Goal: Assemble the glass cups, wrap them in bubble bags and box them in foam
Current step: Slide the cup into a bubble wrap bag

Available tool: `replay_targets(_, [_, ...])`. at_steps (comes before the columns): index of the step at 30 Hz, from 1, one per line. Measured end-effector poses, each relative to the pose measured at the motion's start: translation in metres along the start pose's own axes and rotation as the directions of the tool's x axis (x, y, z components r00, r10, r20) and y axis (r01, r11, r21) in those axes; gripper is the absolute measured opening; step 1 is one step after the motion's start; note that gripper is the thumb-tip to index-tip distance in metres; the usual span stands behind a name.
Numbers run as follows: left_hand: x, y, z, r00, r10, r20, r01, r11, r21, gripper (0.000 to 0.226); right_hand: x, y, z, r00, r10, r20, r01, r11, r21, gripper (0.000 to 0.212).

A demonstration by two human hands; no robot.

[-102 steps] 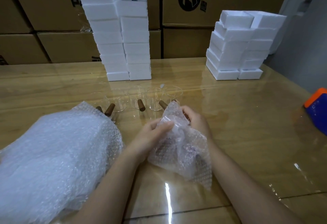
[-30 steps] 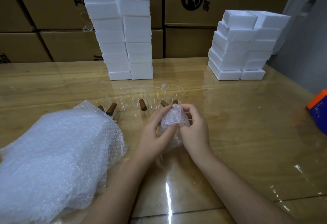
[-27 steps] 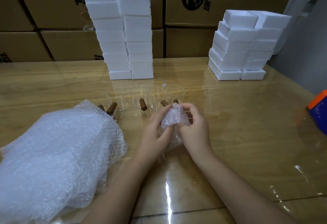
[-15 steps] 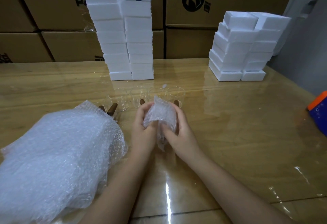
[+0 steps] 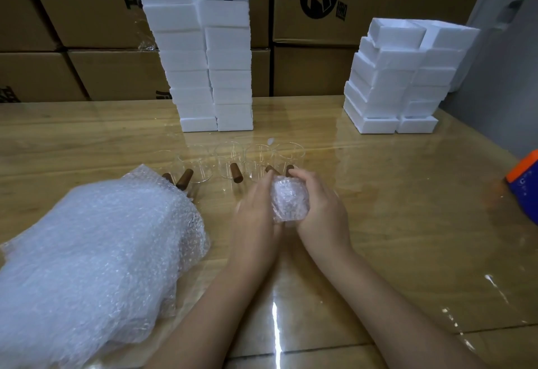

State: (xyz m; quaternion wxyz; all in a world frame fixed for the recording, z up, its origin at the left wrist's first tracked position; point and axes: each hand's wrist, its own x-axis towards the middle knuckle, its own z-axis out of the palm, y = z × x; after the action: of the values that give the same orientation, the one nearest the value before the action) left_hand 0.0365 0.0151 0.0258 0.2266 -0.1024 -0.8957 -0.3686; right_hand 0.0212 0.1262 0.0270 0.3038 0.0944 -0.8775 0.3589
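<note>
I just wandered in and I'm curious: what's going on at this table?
A person is packing glass cups. The left hand and right hand grip a small bubble-wrapped bundle between them. Behind it, a row of clear glass cups with brown handles stands unwrapped on the wooden table. A pile of bubble bags lies to the left, and two stacks of white foam boxes stand at the back.

Wooden table (image 5: 407, 194) holds foam stacks (image 5: 203, 48), cups (image 5: 230, 162) — bubble bags (image 5: 102, 252).
</note>
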Motion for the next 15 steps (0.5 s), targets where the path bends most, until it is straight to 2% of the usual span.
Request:
replay_targets(5, [0.004, -0.0072, -0.0012, 0.992, -0.126, -0.013, 0.123, 0.983, -0.137, 0.051, -0.0008, -0.006, -0.0034, 0.994, -0.058, 0.098, 0.049, 0.994, 0.094, 0.062])
replay_targets(9, [0.0051, -0.0101, -0.0043, 0.971, -0.225, -0.077, 0.199, 0.946, -0.255, 0.045, -0.0021, -0.0075, -0.0032, 0.979, -0.135, 0.152, 0.129, 0.99, 0.048, 0.065])
replay_targets(15, [0.0013, -0.0071, 0.003, 0.99, -0.127, -0.061, 0.119, 0.986, -0.118, 0.049, -0.0027, -0.0085, -0.0015, 0.997, -0.006, 0.076, 0.003, 0.999, 0.045, 0.052])
